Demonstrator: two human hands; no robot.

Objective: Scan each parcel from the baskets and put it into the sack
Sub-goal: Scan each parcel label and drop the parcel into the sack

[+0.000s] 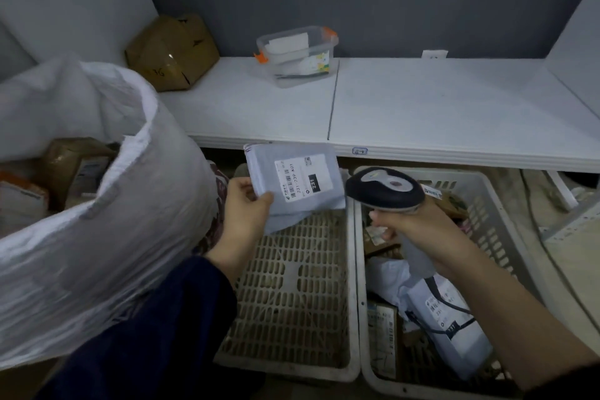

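Left hand [246, 204] pinches the grey mailer [292, 185] by a corner, right hand [418, 227] grips the scanner [386, 187]; mailer looks light and floppy, so an edge hold seems fine.

The sack [97, 237] was white woven plastic, crinkled, with a faint sheen. The parcel [292, 204] was a smooth, fairly matt grey plastic bag bearing a white paper label [300, 177]. The scanner [384, 190] had a glossy dark plastic shell. The left basket [292, 286] and right basket [487, 191] were slotted, grubby matt plastic. The table [422, 107] looked like finely grained white plastic, the tub [297, 55] clear plastic, the box [172, 52] creased brown cardboard.
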